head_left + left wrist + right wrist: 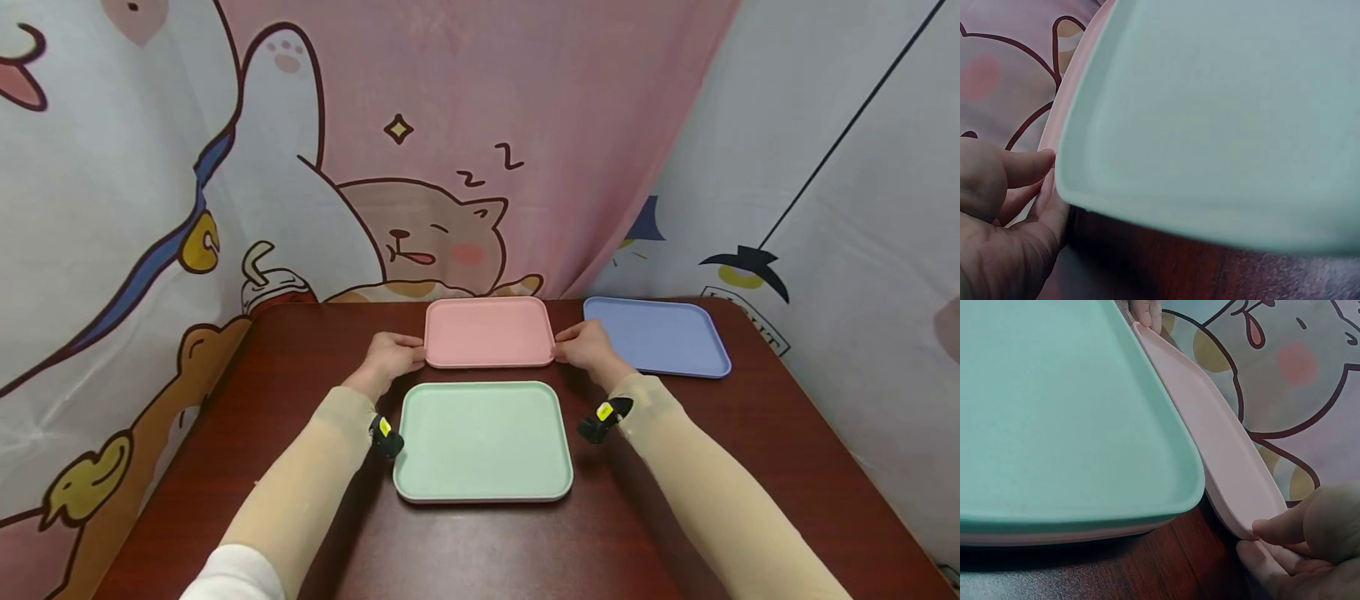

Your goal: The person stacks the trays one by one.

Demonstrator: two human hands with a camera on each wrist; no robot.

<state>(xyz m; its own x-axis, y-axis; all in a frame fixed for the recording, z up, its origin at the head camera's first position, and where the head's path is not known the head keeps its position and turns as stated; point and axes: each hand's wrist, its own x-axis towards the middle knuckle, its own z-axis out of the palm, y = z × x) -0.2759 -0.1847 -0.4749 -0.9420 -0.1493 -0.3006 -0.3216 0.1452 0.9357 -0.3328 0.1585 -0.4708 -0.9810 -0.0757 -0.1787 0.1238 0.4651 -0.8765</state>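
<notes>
A pink tray (489,332) lies near the back of the table, between both hands. My left hand (388,358) pinches its left edge. At the opposite side, my right hand (588,345) pinches the right edge, with thumb and fingers (1282,528) at the corner in the right wrist view. Nearer to me lies a green tray (483,442), between the forearms. A second pink rim (1066,536) shows directly under the green tray in the right wrist view. In the left wrist view, the green tray (1210,119) hides most of the held pink one.
A blue tray (660,333) lies at the back right, close beside the right hand. The dark red-brown table (480,550) ends at a cartoon-printed curtain (570,125) behind the trays. Dark wrist cameras (386,436) hang under both forearms, beside the green tray.
</notes>
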